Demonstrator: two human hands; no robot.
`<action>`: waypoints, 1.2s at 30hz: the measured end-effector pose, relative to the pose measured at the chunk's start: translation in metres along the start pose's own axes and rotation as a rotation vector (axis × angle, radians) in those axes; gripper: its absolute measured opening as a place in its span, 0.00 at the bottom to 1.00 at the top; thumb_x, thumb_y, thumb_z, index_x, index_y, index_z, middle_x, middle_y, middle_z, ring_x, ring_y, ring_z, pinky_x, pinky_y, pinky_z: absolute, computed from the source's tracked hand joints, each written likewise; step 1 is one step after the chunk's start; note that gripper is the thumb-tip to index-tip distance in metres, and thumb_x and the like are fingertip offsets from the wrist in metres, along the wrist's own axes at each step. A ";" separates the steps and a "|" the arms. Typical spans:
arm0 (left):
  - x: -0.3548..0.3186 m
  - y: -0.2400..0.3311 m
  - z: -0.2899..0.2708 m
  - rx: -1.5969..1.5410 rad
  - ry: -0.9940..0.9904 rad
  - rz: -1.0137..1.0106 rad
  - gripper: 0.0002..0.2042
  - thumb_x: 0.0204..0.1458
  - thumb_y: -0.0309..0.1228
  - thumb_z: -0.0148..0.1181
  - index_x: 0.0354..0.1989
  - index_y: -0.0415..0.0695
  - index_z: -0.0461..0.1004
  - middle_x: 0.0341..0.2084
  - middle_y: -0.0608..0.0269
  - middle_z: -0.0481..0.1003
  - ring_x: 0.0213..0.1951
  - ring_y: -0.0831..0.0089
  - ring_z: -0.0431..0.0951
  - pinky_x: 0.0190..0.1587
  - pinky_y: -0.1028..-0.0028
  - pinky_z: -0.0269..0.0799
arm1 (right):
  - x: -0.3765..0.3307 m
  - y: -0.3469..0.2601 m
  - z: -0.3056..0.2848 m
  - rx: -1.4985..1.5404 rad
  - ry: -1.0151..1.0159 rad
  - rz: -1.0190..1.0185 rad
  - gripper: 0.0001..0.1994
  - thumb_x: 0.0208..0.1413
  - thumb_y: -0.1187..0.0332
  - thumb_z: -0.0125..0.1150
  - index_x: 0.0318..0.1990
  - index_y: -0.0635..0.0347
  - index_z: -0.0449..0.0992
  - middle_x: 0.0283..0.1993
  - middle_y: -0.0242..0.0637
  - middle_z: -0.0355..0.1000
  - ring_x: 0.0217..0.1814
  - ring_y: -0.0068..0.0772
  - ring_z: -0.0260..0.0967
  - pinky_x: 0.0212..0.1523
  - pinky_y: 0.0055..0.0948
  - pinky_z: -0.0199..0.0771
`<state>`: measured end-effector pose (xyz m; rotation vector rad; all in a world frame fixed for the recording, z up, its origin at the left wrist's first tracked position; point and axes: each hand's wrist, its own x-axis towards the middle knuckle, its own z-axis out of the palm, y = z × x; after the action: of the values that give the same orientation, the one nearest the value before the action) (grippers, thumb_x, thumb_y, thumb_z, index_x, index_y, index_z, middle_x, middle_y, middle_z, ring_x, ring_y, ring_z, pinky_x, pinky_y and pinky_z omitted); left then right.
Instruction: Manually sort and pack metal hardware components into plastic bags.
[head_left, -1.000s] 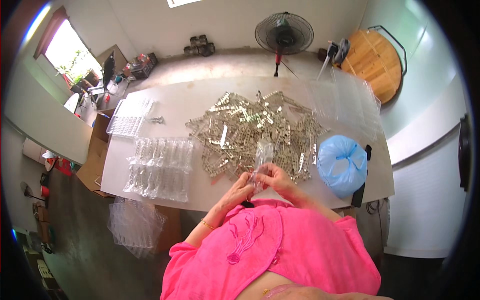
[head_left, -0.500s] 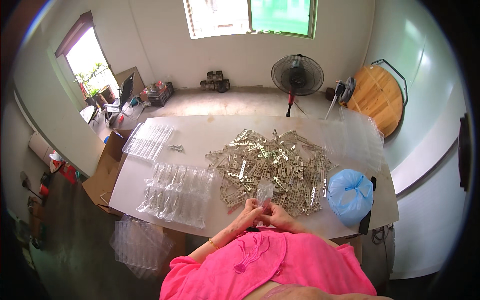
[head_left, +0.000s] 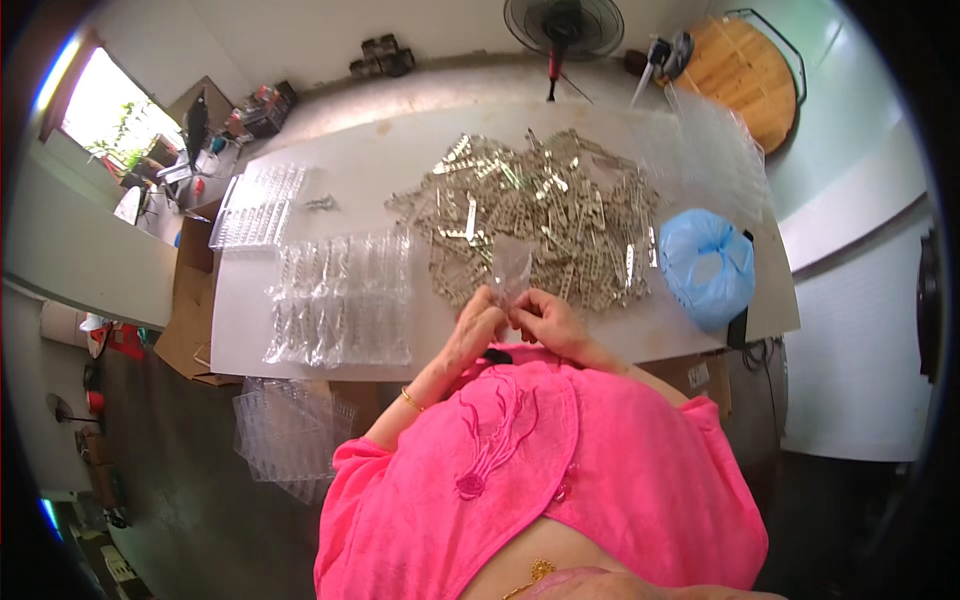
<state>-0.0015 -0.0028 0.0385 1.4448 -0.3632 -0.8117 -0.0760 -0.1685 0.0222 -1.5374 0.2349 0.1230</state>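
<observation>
Clear plastic bag (head_left: pixel 513 260): 1, at 12 o'clock from grip, long axis 12 to 6.
Left hand (head_left: pixel 480 320): 1, closed on lower end of this bag.
Right hand (head_left: pixel 547 320): 1, pinching there also, equally near.
Perforated metal strips (head_left: pixel 560 225): 1 pile at 1 o'clock, pieces uncountable.
Blue plastic bag (head_left: pixel 708 285): 1, at 3 o'clock.

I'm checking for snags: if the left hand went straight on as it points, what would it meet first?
Beyond the bag it holds, the left hand would probably meet the metal pile first, though hand height is unclear.
</observation>
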 end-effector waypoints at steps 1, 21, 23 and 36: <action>0.002 -0.003 -0.003 -0.011 -0.010 -0.020 0.10 0.52 0.28 0.48 0.42 0.40 0.66 0.26 0.65 0.68 0.26 0.78 0.67 0.29 0.78 0.64 | -0.001 -0.005 -0.001 -0.036 -0.025 0.011 0.07 0.60 0.67 0.59 0.40 0.62 0.74 0.32 0.30 0.74 0.31 0.18 0.69 0.30 0.21 0.70; 0.024 -0.016 0.058 0.034 0.030 -0.086 0.05 0.51 0.26 0.45 0.33 0.39 0.66 0.22 0.66 0.67 0.23 0.78 0.67 0.24 0.76 0.64 | -0.022 -0.002 -0.072 0.093 -0.115 0.118 0.22 0.60 0.56 0.60 0.53 0.64 0.70 0.43 0.36 0.74 0.40 0.24 0.70 0.43 0.25 0.72; 0.026 -0.013 0.067 0.135 0.038 -0.063 0.05 0.50 0.25 0.44 0.32 0.38 0.66 0.23 0.65 0.68 0.24 0.77 0.67 0.25 0.75 0.64 | -0.023 -0.004 -0.075 0.110 -0.102 0.069 0.24 0.58 0.54 0.61 0.53 0.64 0.70 0.45 0.36 0.74 0.40 0.24 0.70 0.43 0.24 0.72; 0.033 -0.017 0.106 0.133 -0.037 -0.077 0.15 0.54 0.30 0.46 0.48 0.37 0.60 0.41 0.56 0.65 0.41 0.72 0.66 0.41 0.73 0.66 | -0.022 0.019 -0.120 0.036 -0.109 0.115 0.13 0.59 0.64 0.58 0.48 0.61 0.73 0.36 0.30 0.73 0.32 0.19 0.65 0.32 0.24 0.68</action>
<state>-0.0546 -0.1009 0.0280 1.5771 -0.3977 -0.8911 -0.1102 -0.2857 0.0069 -1.4762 0.2378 0.2916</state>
